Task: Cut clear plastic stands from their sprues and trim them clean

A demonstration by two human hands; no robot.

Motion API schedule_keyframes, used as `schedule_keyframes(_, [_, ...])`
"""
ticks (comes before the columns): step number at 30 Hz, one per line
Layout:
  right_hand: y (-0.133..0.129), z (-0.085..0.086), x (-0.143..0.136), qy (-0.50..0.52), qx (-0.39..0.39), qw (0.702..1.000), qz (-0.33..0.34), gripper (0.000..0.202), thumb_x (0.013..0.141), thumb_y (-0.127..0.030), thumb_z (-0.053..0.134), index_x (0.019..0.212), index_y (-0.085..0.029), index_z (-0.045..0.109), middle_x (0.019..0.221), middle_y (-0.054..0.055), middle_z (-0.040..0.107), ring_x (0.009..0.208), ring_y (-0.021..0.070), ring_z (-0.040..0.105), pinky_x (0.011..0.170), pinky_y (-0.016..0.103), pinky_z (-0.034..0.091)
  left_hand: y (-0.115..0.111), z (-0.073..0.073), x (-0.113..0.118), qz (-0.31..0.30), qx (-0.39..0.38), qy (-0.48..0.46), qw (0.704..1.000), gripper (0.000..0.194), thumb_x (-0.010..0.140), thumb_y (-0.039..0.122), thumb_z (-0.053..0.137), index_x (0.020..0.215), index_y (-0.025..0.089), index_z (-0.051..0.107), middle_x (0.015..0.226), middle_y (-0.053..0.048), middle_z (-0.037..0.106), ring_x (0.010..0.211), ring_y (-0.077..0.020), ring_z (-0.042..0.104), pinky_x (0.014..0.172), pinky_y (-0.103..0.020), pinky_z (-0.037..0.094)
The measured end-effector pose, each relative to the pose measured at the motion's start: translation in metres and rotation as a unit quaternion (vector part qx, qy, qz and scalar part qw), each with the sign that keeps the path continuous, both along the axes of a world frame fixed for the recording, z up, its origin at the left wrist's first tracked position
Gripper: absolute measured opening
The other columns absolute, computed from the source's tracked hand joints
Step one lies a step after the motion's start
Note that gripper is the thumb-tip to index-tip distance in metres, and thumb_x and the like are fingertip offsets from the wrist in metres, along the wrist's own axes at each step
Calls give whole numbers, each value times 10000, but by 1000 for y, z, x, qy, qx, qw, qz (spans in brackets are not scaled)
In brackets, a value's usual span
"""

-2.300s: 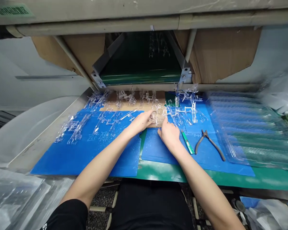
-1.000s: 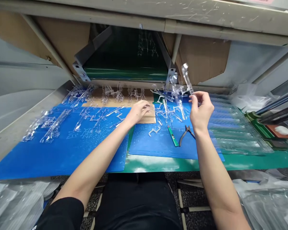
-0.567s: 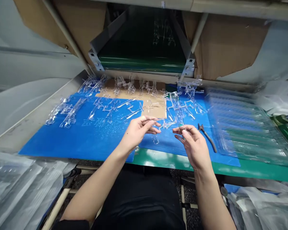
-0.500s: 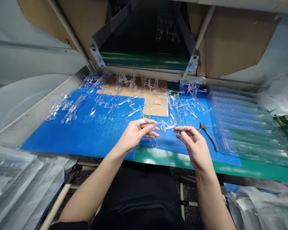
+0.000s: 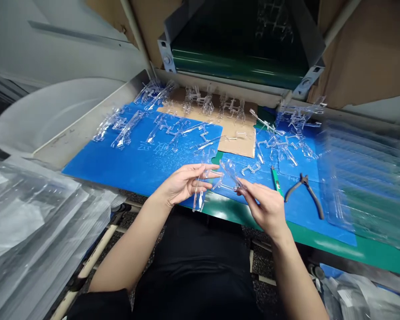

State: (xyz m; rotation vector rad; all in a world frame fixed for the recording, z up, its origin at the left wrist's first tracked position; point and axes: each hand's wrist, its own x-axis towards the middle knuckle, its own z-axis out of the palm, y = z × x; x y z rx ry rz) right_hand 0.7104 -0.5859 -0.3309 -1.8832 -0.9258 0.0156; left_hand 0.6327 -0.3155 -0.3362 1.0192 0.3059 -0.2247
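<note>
Above the front edge of the bench, my left hand [image 5: 189,183] is closed on a clear plastic part [image 5: 199,200] that hangs below its fingers. Facing it, my right hand [image 5: 262,202] pinches another clear plastic part [image 5: 231,171], tilted up towards the left. Thin clear bars cross the gap between my hands; whether the two parts join I cannot tell. Beyond the right hand lie a green utility knife [image 5: 276,181] and dark-handled nippers [image 5: 306,191], apart from it. A small clear zigzag piece [image 5: 251,169] rests on the blue sheet just behind.
Clear plastic parts lie in groups on the blue sheet [image 5: 120,166] and cardboard [image 5: 238,146]. Clear trays [image 5: 366,178] are stacked at right. A green conveyor belt [image 5: 233,66] ends behind the bench. Plastic-wrapped stacks [image 5: 53,231] stand at left, beside a white tub [image 5: 56,111].
The view has swung right. My right hand now holds a clear part tilted towards my left hand, and the green knife has come into plain sight.
</note>
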Motion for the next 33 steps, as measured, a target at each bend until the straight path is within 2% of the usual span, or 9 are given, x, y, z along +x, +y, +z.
schedule_keyframes(4, [-14,6,11,-93,-38,993,68,389,1041,-238,713,1365,-426,819,1083,1,882,1008,257,828,919,465,610,14,-9,-2,-98,-68,26,992,323,990,341,791,1226,129,849,1267,-235,816,643,-134,800,559,-129,615])
schedule_keyframes(8, [-26,14,19,-100,-95,984,113,332,998,-310,814,1277,-488,847,1262,-19,849,1127,287,817,1043,529,594,8,2,-8,-167,-50,46,984,369,938,402,853,1180,124,855,1311,-247,799,597,-138,788,499,-134,589])
schedule_keyframes(10, [-22,9,15,35,-20,997,61,194,935,-389,887,1121,-443,899,1108,3,881,1042,299,823,1051,540,597,0,12,-13,-121,28,7,992,391,962,465,838,1204,159,847,1409,-220,765,682,-182,829,562,-194,659])
schedule_keyframes(12, [-12,-2,7,158,78,984,-9,171,935,-444,881,1094,-386,905,955,21,872,915,279,810,999,519,618,-9,20,-19,-28,144,-80,986,390,1013,507,786,1267,215,834,1565,-170,678,867,-243,867,725,-302,743])
schedule_keyframes(15, [1,-19,-8,258,154,952,-64,254,1031,-470,761,1217,-332,864,815,9,798,684,200,726,754,404,639,-13,25,-26,115,298,-226,920,332,1044,498,756,1260,263,846,1668,-93,593,1140,-299,837,950,-408,750])
schedule_keyframes(18, [-1,-22,-19,353,194,912,-81,267,1026,-479,758,1177,-282,856,712,-15,692,561,135,614,552,272,547,-3,30,-31,251,295,-279,879,312,1067,511,727,1247,282,836,1683,-61,583,1049,-246,858,861,-316,755])
schedule_keyframes(20, [-7,-17,-24,398,209,889,-89,270,996,-461,811,1173,-262,858,733,-11,687,594,110,622,555,219,534,3,37,-36,262,234,-226,909,381,1081,542,699,1346,284,789,1686,-84,578,913,-210,869,732,-247,740])
schedule_keyframes(24, [-16,0,-35,452,250,847,-124,343,911,-428,929,1200,-253,870,757,-3,716,660,90,660,651,174,571,-2,53,-47,159,151,-119,968,491,1073,541,714,1466,247,736,1661,-141,594,890,-251,869,684,-255,744])
schedule_keyframes(33, [-15,18,-48,431,257,853,-141,393,838,-433,993,1175,-258,895,717,3,727,647,108,679,651,192,591,-15,63,-56,118,86,-120,982,469,1078,488,729,1517,326,713,1648,-105,616,908,-252,868,703,-264,745])
